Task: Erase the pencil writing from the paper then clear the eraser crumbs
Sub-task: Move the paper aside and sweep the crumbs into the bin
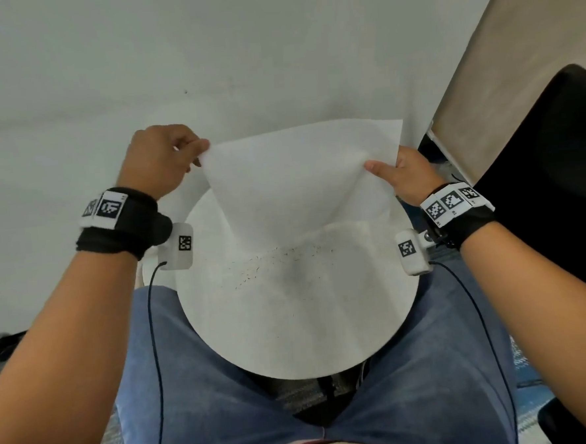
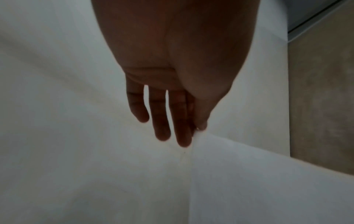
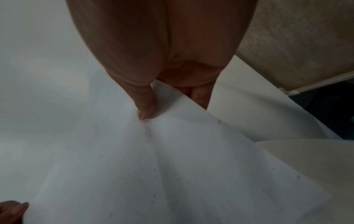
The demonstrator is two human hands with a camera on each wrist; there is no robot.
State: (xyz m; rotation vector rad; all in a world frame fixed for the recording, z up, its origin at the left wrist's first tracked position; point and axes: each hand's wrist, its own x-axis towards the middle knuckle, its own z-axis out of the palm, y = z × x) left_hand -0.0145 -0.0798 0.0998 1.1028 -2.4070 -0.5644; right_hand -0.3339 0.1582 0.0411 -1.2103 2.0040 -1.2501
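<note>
The white paper (image 1: 299,180) is lifted off the round white tabletop (image 1: 292,342) and hangs tilted, its lower edge close to the surface. My left hand (image 1: 201,150) pinches its upper left corner; in the left wrist view the thumb and forefinger of that hand (image 2: 197,128) nip the paper (image 2: 249,181) while the other fingers hang straight. My right hand (image 1: 381,170) grips the right edge, with the thumb (image 3: 145,112) on top of the paper (image 3: 172,166) and fingers beneath. Dark eraser crumbs (image 1: 280,260) lie scattered on the tabletop below the sheet. No eraser shows.
A black chair (image 1: 556,171) stands at the right beside a beige panel (image 1: 514,53). My legs in blue jeans (image 1: 415,386) sit under the tabletop. Thin black cables (image 1: 154,333) run from the wrist cameras down past my lap. A plain white surface (image 1: 70,81) fills the background.
</note>
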